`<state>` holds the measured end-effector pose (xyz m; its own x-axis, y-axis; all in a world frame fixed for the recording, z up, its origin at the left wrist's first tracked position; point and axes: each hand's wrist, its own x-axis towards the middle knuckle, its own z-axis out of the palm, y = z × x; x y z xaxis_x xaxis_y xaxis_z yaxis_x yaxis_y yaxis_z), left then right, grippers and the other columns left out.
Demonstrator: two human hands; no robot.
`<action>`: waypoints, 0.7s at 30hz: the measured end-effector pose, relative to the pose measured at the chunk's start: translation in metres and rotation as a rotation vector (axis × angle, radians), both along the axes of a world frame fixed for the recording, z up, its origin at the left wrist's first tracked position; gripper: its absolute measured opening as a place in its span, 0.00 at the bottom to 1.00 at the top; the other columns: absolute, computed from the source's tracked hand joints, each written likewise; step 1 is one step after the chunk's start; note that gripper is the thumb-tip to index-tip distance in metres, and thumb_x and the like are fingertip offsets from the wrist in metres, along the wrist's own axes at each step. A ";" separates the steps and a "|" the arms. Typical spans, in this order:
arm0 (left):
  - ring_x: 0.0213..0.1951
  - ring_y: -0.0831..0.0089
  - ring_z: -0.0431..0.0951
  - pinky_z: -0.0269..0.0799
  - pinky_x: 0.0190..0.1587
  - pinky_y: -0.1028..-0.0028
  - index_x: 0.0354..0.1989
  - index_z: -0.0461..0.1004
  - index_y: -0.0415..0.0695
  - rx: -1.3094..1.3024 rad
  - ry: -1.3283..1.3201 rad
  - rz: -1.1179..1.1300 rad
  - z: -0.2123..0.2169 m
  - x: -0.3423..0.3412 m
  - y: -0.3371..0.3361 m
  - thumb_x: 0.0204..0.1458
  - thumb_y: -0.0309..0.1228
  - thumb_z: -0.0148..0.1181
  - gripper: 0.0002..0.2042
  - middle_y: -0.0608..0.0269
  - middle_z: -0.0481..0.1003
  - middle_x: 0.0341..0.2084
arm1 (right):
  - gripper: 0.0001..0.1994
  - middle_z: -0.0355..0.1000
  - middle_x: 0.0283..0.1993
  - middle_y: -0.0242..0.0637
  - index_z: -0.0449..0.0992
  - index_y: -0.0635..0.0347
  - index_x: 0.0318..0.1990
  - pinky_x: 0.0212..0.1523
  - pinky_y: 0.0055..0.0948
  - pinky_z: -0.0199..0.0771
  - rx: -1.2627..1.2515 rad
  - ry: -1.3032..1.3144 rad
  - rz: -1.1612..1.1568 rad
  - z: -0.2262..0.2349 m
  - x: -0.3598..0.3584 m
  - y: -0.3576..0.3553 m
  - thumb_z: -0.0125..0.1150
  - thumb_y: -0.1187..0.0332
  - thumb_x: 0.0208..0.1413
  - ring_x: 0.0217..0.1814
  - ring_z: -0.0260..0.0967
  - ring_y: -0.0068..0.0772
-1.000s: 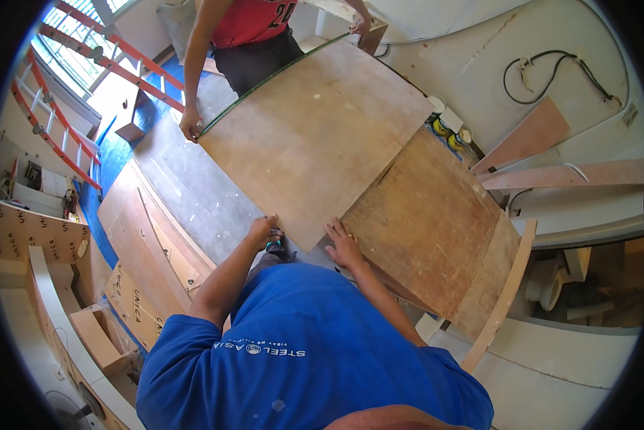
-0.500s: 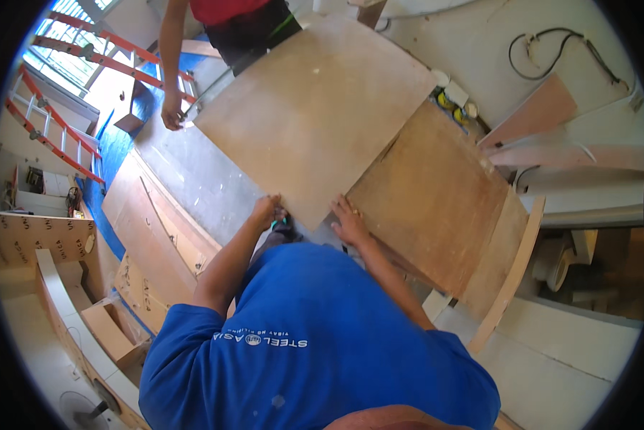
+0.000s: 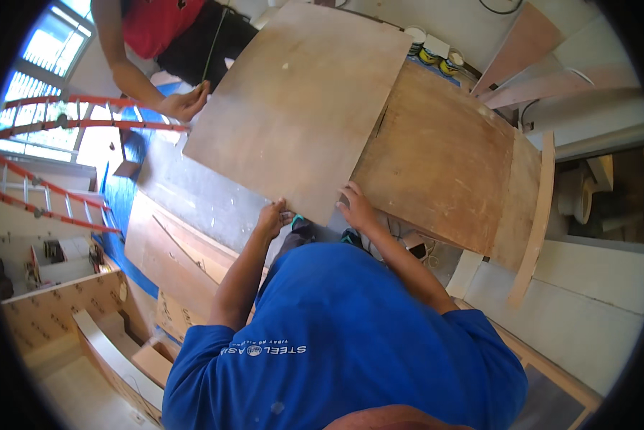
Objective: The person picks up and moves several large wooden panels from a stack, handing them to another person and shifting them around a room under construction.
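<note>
A pale plywood sheet lies at twelve o'clock, stretching from near the middle of the view up to its top rim, with one corner pointing down at six o'clock toward the person's body. The left hand, just toward nine o'clock of that corner, has its fingers curled in a narrow pinch on the sheet's lower edge. The right hand, toward three o'clock of the corner, touches the right-hand edge with half-bent fingers; whether it grips there I cannot tell. That edge runs along a worn brown wooden table at two o'clock, and a light wooden strip stands beyond it at three. At ten o'clock a co-worker's hand is at the sheet's far left edge, its fingertips meeting a thin green strip. Two orange ladders stand farther out between nine and ten. At one o'clock sit some cans with yellow and dark labels, too small to read. At six o'clock the blue shirt carries white lettering around a round emblem, upside down in this view. At eight o'clock a brown panel shows rows of dark printed marks.
</note>
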<state>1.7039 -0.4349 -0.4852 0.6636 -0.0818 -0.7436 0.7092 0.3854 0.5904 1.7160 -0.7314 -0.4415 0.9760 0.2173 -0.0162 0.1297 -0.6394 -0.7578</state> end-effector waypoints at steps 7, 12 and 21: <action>0.31 0.65 0.77 0.74 0.37 0.66 0.39 0.72 0.43 -0.070 0.108 -0.132 -0.004 0.012 0.025 0.58 0.41 0.56 0.13 0.57 0.76 0.30 | 0.26 0.68 0.49 0.44 0.63 0.59 0.54 0.40 0.43 0.75 0.741 0.955 -0.530 -0.026 -0.009 0.032 0.57 0.50 0.59 0.43 0.71 0.44; 0.37 0.60 0.76 0.74 0.40 0.61 0.43 0.71 0.40 -0.026 0.181 -0.300 0.006 0.026 0.036 0.56 0.42 0.59 0.17 0.53 0.75 0.36 | 0.28 0.69 0.51 0.45 0.61 0.59 0.58 0.46 0.48 0.73 0.838 0.899 -0.744 -0.061 -0.012 0.053 0.52 0.47 0.60 0.51 0.69 0.44; 0.37 0.61 0.78 0.75 0.41 0.63 0.51 0.68 0.39 -0.198 0.196 -0.613 -0.010 0.043 0.071 0.56 0.37 0.58 0.19 0.53 0.75 0.40 | 0.22 0.73 0.47 0.40 0.69 0.68 0.53 0.49 0.29 0.67 0.620 0.634 -0.694 -0.053 -0.019 0.070 0.54 0.57 0.62 0.48 0.67 0.28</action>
